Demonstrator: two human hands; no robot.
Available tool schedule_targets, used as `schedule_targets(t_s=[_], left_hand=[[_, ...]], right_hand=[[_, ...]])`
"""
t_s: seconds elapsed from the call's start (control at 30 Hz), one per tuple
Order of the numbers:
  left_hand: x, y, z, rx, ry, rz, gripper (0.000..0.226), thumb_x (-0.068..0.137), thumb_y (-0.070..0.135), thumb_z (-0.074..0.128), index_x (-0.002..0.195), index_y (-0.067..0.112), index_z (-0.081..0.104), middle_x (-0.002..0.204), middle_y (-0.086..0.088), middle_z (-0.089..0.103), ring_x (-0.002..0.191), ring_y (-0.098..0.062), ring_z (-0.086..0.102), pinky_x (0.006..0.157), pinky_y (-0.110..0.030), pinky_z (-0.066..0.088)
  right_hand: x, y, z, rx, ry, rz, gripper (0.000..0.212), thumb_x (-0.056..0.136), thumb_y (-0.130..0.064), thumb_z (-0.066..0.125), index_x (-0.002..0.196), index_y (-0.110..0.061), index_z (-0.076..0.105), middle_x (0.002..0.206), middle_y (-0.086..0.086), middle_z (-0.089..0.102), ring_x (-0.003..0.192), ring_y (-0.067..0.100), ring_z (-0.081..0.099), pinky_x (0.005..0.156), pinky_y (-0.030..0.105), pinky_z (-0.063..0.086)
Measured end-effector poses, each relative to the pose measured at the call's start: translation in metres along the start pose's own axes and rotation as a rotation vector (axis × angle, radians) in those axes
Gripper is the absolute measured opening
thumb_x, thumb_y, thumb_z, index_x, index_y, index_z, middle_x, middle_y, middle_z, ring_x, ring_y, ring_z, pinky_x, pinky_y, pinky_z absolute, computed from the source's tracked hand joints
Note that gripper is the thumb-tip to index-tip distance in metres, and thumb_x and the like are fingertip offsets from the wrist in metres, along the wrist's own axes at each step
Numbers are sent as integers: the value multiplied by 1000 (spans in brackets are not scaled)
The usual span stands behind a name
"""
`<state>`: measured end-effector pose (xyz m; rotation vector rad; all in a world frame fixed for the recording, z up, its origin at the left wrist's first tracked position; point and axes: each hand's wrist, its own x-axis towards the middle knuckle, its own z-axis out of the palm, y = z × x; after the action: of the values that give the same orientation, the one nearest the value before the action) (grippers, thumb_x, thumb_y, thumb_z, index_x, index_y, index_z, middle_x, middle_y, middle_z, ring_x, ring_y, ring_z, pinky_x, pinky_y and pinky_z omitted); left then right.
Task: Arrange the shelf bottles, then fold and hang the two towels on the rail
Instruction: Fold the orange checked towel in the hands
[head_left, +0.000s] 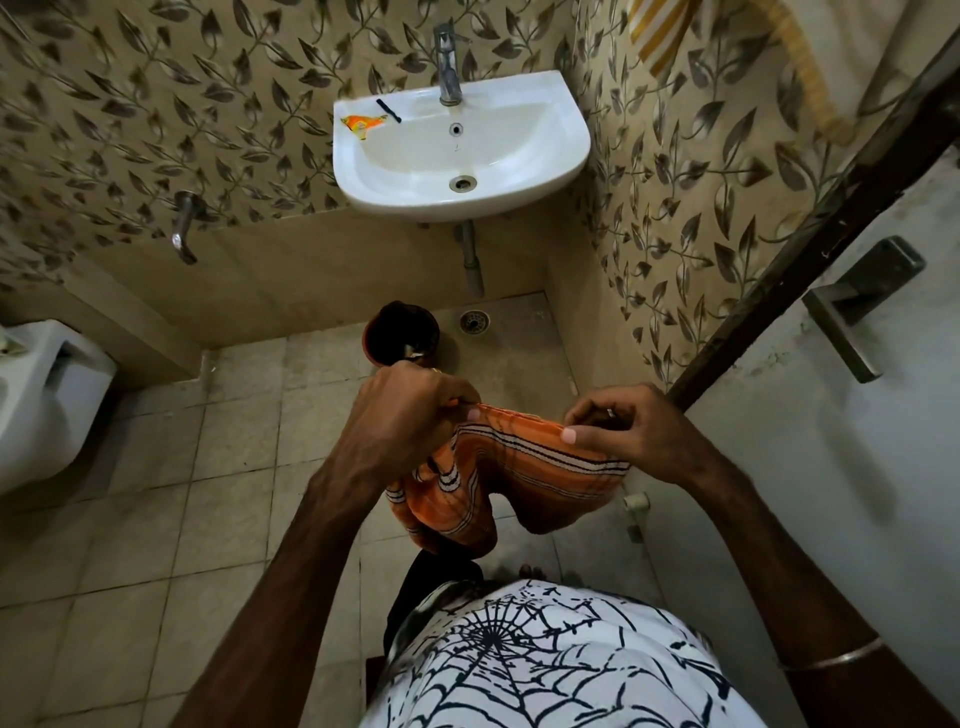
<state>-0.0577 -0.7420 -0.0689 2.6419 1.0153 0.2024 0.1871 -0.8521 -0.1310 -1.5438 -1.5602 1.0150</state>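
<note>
Head view
Left hand (410, 410): closed, with the fingers pinching the left end of the towel's top edge.
Right hand (631, 428): closed in a pinch, the thumb pressed on the right end of the same edge.
Orange towel (524, 483): held in the air between both hands, above the tiled floor (156, 519); white and dark stripes are seen along its border, and the cloth hangs bunched below the left hand.
Second towel (662, 31): yellow and white striped, seen at the upper right, only partly in frame.
Sink (519, 156): mounted on the leaf-patterned wall, well apart from the hands; an orange wrapper (363, 123) lies on its left rim.
Bucket (402, 332): dark, stood on the floor just beyond the left hand.
Door (857, 415): at the right, edge beside the right hand.
</note>
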Motion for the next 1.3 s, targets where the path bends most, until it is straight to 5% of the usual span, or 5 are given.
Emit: schedule_targets(t_s=[0.2, 0.4, 0.57, 0.87, 1.3], left_hand=[[0, 0, -3, 34, -101, -58, 27, 93, 29, 65, 120, 25, 68, 110, 3, 74, 96, -12, 70, 80, -28, 57], [9, 28, 17, 10, -264, 26, 82, 77, 59, 70, 148, 34, 36, 137, 2, 59, 120, -17, 59, 91, -30, 49], [16, 32, 35, -57, -237, 86, 37, 82, 52, 69, 112, 29, 69, 92, 6, 73, 83, -9, 68, 70, -31, 57], [10, 17, 25, -54, -122, 98, 21, 90, 34, 67, 108, 25, 74, 100, 7, 76, 89, -8, 71, 72, -22, 54], [5, 1, 9, -40, -76, 8, 23, 90, 34, 67, 109, 23, 74, 101, 5, 76, 89, -9, 71, 62, -4, 32]], right_hand=[[-1, 1, 0, -20, 12, -23, 10, 83, -18, 78, 93, -18, 76, 87, -3, 76, 79, 10, 74, 69, 33, 63], [2, -10, 10, -45, -30, -112, 10, 83, -15, 79, 93, -16, 77, 85, -5, 76, 78, 6, 73, 69, 22, 59], [5, -15, 8, -93, -41, -138, 10, 84, -16, 77, 94, -14, 77, 84, -5, 76, 77, 6, 72, 66, 26, 58], [-3, 1, -11, -239, -90, 47, 27, 85, -46, 71, 106, -28, 74, 95, -11, 74, 83, 2, 71, 69, 28, 62], [-3, 10, -21, -320, 35, 35, 21, 84, -23, 77, 105, -23, 77, 94, -9, 73, 88, 5, 69, 77, 38, 60]])
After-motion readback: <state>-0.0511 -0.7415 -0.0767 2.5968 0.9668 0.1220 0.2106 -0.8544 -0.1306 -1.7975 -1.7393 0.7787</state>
